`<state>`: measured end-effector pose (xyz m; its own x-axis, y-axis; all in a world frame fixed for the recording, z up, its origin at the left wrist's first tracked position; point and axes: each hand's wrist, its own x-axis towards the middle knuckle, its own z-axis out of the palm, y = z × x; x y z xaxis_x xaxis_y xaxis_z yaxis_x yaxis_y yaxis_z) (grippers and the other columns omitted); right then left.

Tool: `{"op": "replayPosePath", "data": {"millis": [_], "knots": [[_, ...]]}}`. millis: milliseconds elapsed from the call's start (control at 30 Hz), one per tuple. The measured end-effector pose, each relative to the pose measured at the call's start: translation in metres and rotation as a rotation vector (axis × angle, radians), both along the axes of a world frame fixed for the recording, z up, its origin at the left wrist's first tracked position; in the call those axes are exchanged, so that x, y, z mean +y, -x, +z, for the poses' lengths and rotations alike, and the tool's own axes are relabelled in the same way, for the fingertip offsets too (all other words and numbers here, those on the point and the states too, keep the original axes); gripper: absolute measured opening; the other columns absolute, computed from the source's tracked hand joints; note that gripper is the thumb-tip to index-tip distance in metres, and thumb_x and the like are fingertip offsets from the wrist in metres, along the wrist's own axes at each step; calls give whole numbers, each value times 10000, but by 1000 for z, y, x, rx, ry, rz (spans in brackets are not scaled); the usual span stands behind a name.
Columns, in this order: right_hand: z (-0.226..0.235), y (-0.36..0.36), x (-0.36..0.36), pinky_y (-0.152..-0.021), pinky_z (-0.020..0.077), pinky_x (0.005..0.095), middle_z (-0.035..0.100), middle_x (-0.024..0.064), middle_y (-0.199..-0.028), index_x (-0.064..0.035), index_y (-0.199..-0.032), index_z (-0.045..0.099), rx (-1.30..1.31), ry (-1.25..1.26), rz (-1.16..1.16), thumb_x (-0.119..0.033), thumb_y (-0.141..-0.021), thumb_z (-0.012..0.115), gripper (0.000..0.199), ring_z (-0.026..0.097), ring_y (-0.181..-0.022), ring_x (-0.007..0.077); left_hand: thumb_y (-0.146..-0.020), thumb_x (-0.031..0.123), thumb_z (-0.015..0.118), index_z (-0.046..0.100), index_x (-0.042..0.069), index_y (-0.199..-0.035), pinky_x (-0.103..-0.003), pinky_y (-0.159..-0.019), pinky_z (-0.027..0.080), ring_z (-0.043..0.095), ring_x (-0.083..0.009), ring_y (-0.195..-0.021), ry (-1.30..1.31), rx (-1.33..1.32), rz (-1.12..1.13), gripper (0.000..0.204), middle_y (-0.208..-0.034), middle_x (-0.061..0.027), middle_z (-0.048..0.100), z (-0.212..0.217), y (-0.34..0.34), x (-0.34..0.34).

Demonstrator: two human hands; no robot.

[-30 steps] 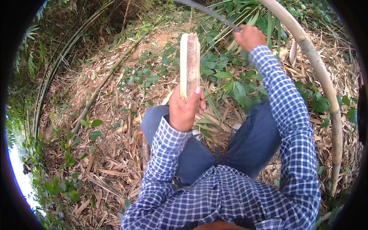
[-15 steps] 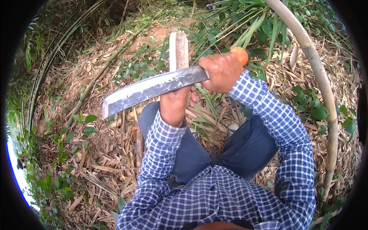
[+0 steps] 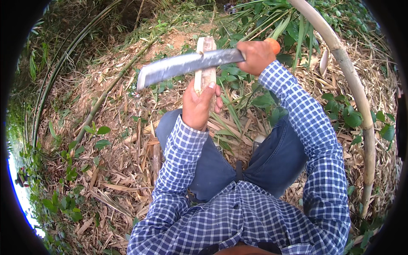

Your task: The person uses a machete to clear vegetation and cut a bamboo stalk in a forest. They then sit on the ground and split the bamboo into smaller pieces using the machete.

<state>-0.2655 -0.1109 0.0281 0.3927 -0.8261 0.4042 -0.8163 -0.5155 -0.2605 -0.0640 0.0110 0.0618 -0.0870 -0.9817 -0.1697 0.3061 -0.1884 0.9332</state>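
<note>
The left hand (image 3: 199, 106) grips an upright split bamboo piece (image 3: 205, 63) (pale, narrow). The right hand (image 3: 256, 55), clenched round an orange handle, lays a long blade (image 3: 187, 64) across its far end.

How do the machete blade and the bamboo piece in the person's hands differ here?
The machete blade is grey metal, while the bamboo piece is pale and woody. The machete blade lies nearly crosswise, held by the right hand at an orange handle; the bamboo piece stands upright in the left hand. The machete blade looks longer than the visible bamboo piece. Both cross at the piece's top.
</note>
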Motion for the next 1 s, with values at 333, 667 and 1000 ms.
{"op": "replayPosePath", "data": {"millis": [333, 667, 1000], "knots": [[45, 5, 28, -480, 483, 382, 624, 115, -591, -71, -853, 699, -146, -155, -123, -234, -813, 648, 175, 607, -491, 243, -956, 135, 534, 499, -2, -1046, -257, -455, 436, 560, -147, -603, -32, 88, 76, 167, -817, -73, 558, 5, -11, 6], [32, -35, 47, -518, 469, 439, 574, 102, -615, -58, -696, 528, -150, -10, 291, -159, -636, 661, 177, 613, -599, 313, -946, 38, 488, 524, -33, -1040, -274, -467, 457, 580, -189, -631, 68, 47, 103, 124, -850, -118, 565, 9, 0, 14], [21, -26, 30, -532, 479, 432, 583, 95, -641, -65, -715, 540, -96, 52, 262, -162, -592, 658, 196, 616, -620, 308, -957, 80, 516, 525, -29, -1071, -267, -478, 463, 582, -179, -632, 104, 10, 67, 157, -844, -109, 566, 2, 2, 5]]}}
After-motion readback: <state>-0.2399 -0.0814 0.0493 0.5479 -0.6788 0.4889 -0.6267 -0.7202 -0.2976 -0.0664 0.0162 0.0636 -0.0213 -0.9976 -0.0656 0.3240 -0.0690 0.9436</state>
